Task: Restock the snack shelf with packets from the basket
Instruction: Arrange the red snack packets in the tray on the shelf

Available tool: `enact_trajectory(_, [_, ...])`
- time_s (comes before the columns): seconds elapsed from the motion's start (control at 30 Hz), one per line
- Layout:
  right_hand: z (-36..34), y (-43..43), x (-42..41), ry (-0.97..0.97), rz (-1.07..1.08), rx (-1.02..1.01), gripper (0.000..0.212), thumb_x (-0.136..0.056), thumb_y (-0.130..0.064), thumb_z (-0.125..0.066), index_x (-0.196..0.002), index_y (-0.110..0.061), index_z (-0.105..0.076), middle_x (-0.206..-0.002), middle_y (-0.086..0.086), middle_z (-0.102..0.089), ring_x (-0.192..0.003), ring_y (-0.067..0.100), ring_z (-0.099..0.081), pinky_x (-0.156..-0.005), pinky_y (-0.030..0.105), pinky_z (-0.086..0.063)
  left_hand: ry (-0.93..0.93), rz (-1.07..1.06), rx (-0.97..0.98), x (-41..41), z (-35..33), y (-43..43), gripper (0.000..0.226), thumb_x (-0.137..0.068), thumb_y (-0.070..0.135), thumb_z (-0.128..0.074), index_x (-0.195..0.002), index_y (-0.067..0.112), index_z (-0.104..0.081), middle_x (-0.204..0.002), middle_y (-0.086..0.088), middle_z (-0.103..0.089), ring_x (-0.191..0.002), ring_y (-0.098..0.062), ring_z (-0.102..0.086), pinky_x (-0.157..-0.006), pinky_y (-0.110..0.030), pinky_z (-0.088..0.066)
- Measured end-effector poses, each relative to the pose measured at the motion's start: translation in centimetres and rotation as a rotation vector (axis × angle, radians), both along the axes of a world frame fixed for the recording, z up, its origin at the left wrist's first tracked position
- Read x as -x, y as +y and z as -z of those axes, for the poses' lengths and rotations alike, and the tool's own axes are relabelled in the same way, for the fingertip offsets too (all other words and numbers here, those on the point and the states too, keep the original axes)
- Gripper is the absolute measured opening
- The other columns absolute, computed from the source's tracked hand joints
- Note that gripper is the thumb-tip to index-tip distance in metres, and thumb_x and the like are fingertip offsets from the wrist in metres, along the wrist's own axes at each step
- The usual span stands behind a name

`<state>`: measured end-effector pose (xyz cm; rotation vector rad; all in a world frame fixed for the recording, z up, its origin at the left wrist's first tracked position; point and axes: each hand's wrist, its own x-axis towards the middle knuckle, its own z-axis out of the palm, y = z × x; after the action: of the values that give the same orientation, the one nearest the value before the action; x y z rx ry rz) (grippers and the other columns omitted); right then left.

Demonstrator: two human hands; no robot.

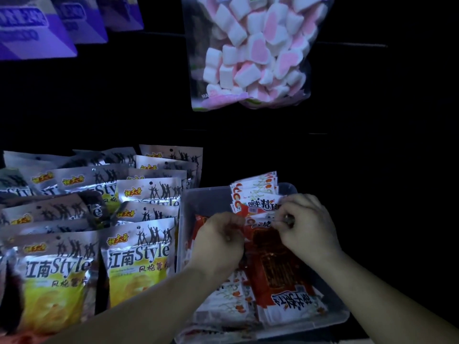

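Left hand (218, 238): fingers curled, pinching the far-left corner of a red packet (273, 261)
Right hand (306, 219): curled too, pinching the same packet's far-right corner
Packet: held tilted over mid-bin (206, 194), above flat packets at the near edge
Row (255, 192): like packets stand upright along the bin's far edge
Done: bin part filled; chip bags (139, 259) beside its left wall look stocked
Left: far-left corner of bin bare; basket not in view, remaining count unknown
Judgement: mid-task, this packet not yet set down
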<state>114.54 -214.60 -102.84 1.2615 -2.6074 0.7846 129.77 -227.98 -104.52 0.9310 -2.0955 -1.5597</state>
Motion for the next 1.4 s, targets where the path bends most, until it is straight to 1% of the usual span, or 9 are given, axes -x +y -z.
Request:
enact_trajectory(0.17, [-4.3, 0.6, -2.0, -0.697, 0.023, 0.331, 0.03, -0.087, -0.003, -0.078, -0.083, -0.015, -0.051, -0.068, -0.007, -0.068, -0.065, 0.002, -0.063, -0.057, 0.024, -0.046, 0.117, 0.099, -0.005, 0.3, -3.2, 1.0, 0.018, -0.08, 0.015, -0.076, -0.083, 0.027, -0.063, -0.102, 0.009, -0.068, -0.093, -0.024, -0.07, -0.084, -0.049, -0.059])
enact_trajectory(0.33, [-7.5, 3.0, -3.5, -0.712, 0.045, 0.49, 0.034, -0.086, -0.012, -0.081, -0.094, -0.025, -0.051, -0.089, 0.004, -0.073, -0.084, 0.023, -0.073, -0.066, 0.042, -0.056, 0.188, 0.125, -0.269, -0.2, -6.1, 1.6, 0.015, -0.085, 0.002, -0.08, -0.093, 0.012, -0.071, -0.082, -0.014, -0.071, -0.067, -0.02, -0.066, -0.061, -0.029, -0.057])
enact_trajectory(0.5, [-7.2, 5.0, -5.2, -0.927, 0.028, 0.379, 0.073, -0.093, -0.003, -0.072, -0.138, -0.055, -0.048, -0.103, -0.014, -0.073, -0.095, 0.009, -0.073, -0.083, 0.04, -0.062, 0.175, 0.169, -0.486, -0.8, -6.7, 2.2, 0.041, -0.087, -0.003, -0.075, -0.116, 0.027, -0.071, -0.103, -0.012, -0.075, -0.088, -0.023, -0.073, -0.076, -0.031, -0.059])
enact_trajectory(0.67, [-6.3, 5.3, -5.9, -1.041, 0.106, 0.328, 0.049, -0.094, 0.001, -0.068, -0.117, -0.042, -0.071, -0.11, -0.004, -0.075, -0.091, 0.006, -0.074, -0.077, 0.036, -0.064, 0.093, 0.224, -0.544, -1.0, -7.1, 2.8, 0.057, -0.086, -0.013, -0.071, -0.123, 0.03, -0.07, -0.115, -0.006, -0.075, -0.091, -0.025, -0.077, -0.075, -0.031, -0.061])
enact_trajectory(0.8, [-6.1, 5.8, -5.1, -1.246, 0.026, 0.272, 0.063, -0.091, 0.001, -0.071, -0.136, -0.042, -0.059, -0.119, -0.008, -0.075, -0.108, 0.015, -0.073, -0.087, 0.045, -0.061, 0.131, 0.162, -0.576, -0.7, -7.3, 2.9, 0.054, -0.089, -0.011, -0.069, -0.126, 0.028, -0.067, -0.11, -0.011, -0.077, -0.095, -0.03, -0.076, -0.079, -0.04, -0.063])
enact_trajectory(1.0, [-5.6, 5.6, -4.1, -1.048, 0.203, 0.478, 0.066, -0.095, -0.003, -0.069, -0.145, -0.042, -0.048, -0.123, -0.015, -0.071, -0.11, 0.009, -0.068, -0.078, 0.035, -0.061, 0.058, 0.273, -0.597, -1.2, -7.2, 4.0, 0.04, -0.088, -0.009, -0.07, -0.118, 0.018, -0.072, -0.119, -0.01, -0.07, -0.092, -0.027, -0.077, -0.071, -0.037, -0.064])
enact_trajectory(1.13, [-6.0, 7.0, -2.9, -1.192, 0.007, 0.294, 0.099, -0.086, 0.019, -0.063, -0.15, -0.051, -0.036, -0.132, -0.014, -0.067, -0.123, 0.02, -0.065, -0.096, 0.054, -0.057, 0.063, 0.243, -0.53, -1.2, -7.1, 3.5, 0.047, -0.09, -0.013, -0.065, -0.127, 0.017, -0.066, -0.105, -0.004, -0.078, -0.083, -0.019, -0.075, -0.067, -0.028, -0.059])
enact_trajectory(1.27, [-6.5, 7.3, -3.3, -1.148, -0.004, 0.271, 0.104, -0.084, 0.027, -0.058, -0.153, -0.047, -0.033, -0.133, -0.017, -0.066, -0.12, 0.01, -0.066, -0.095, 0.042, -0.059, -0.004, 0.334, -0.509, -1.5, -6.6, 3.4, 0.056, -0.089, -0.006, -0.07, -0.135, 0.024, -0.059, -0.107, 0.0, -0.078, -0.098, -0.017, -0.074, -0.079, -0.024, -0.058])
enact_trajectory(1.4, [-6.0, 6.6, -4.4, -1.088, 0.006, 0.289, 0.105, -0.081, 0.026, -0.066, -0.151, -0.047, -0.037, -0.134, -0.015, -0.064, -0.112, 0.004, -0.067, -0.076, 0.029, -0.062, -0.112, 0.25, 0.299, -1.4, -6.0, 3.6, 0.053, -0.084, 0.008, -0.078, -0.132, 0.028, -0.064, -0.122, 0.018, -0.056, -0.117, -0.005, -0.058, -0.091, -0.012, -0.05])
